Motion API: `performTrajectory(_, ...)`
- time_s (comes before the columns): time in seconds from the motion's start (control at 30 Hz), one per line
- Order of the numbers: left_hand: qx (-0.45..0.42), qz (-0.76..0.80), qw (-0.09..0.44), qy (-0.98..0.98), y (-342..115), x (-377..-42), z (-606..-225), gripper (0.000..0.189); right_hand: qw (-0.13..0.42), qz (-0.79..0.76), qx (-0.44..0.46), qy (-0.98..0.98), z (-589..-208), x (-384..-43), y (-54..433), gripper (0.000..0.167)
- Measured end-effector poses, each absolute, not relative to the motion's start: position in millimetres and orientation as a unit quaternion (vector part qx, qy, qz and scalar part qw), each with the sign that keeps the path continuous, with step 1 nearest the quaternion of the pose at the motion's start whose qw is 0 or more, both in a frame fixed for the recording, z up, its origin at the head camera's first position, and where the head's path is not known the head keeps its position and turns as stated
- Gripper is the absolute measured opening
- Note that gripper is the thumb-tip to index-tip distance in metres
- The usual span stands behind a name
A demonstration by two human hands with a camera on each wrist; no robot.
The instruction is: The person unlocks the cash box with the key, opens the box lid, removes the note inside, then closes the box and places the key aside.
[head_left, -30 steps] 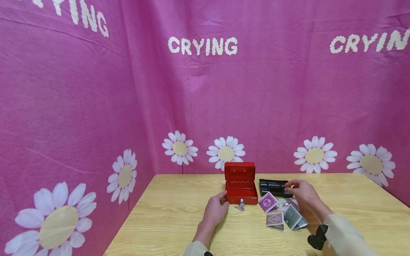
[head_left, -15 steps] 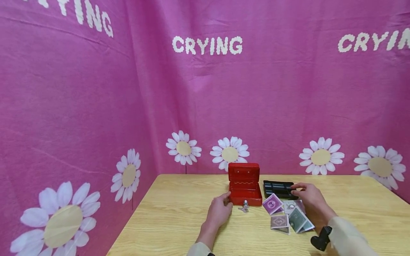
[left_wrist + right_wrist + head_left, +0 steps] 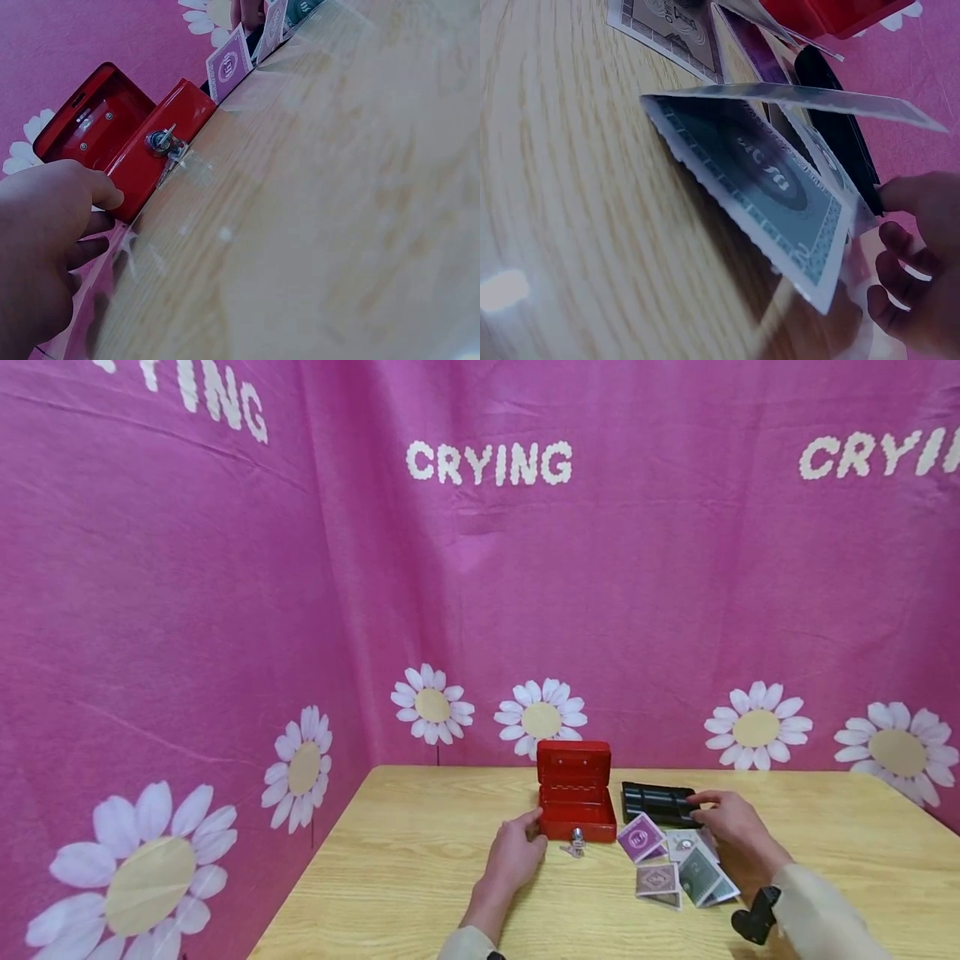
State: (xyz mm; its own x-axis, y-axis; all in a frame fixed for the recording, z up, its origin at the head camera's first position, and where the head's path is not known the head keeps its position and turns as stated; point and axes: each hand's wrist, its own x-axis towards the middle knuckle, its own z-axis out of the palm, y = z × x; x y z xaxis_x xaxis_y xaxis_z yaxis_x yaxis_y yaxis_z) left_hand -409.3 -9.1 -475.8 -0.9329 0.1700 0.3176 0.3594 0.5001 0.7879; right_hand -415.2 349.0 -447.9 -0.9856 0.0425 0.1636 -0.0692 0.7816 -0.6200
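A small red cash box (image 3: 576, 827) stands with its lid up on the table. A silver lock with keys (image 3: 577, 841) sits at its front. My left hand (image 3: 513, 853) rests at the box's left front corner; in the left wrist view its thumb (image 3: 107, 189) touches the front edge. To the box's right lies a black coin tray (image 3: 656, 803) with compartments. With finger and thumb, my right hand (image 3: 735, 825) pinches the tray's right end. Several folded banknotes, purple (image 3: 641, 838), brown (image 3: 657, 878) and green (image 3: 699, 872), stand or lie in front of the tray.
A light wooden table (image 3: 405, 868) bears everything. Its back edge meets a pink curtain (image 3: 480, 593) with white flowers and lettering. One green note (image 3: 757, 161) stands folded, tent-like, close under the right wrist.
The head view has turned a little to the left, so things sit slightly further right in it. Both hands keep their places at the box and the tray.
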Motion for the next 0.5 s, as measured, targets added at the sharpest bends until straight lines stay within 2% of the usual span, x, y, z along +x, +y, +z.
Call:
performTrajectory(0.27, -0.154, -0.477, 0.100, -0.860, -9.4, -408.9, -475.4, 0.048, 0.050, 0.312, -0.050, -0.947, -437.6, -406.3, 342.2, 0.040)
performTrajectory(0.5, -0.153, -0.472, 0.101, -0.862, -9.5, -409.8, -475.0, 0.047, 0.076, 0.291, -0.049, -0.952, -439.8, -407.6, 345.9, 0.028)
